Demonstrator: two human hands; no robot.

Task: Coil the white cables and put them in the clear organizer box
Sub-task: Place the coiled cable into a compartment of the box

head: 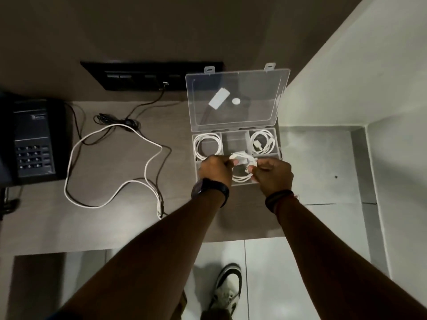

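both hands, the left hand (216,166) and right hand (271,173), pinch a small cable coil (242,174) between them, directly over the box (235,155) and its near middle pocket. the loose white cable (111,162) lies well left, nearer the left hand.

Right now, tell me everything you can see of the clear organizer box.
The clear organizer box is see-through plastic, divided into compartments, and sits on the desk's right end. Its hinged lid stands open, two latch tabs on top. Coiled white cables lie in both back corner compartments. Both hands hold a third coil over its front.
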